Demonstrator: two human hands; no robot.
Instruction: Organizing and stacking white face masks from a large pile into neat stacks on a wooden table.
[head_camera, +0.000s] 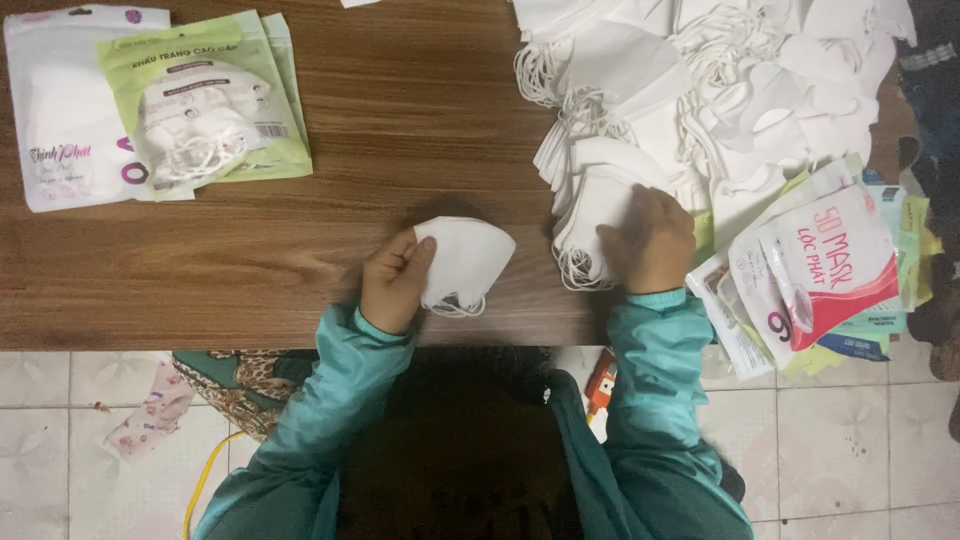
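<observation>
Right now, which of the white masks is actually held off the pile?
The single folded white mask in the left hand, alone on bare wood; the right hand only rests on the stacked masks.

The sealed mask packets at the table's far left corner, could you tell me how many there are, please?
3: a white packet underneath, a green packet on top, another green edge behind; more may hide.

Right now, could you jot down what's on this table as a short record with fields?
Left hand: holds a folded white mask
Right hand: rests on a stack of white masks
Heap of loose masks: far right
Filled packets: far left
Empty pouches: right edge
Surface: wooden table
</observation>
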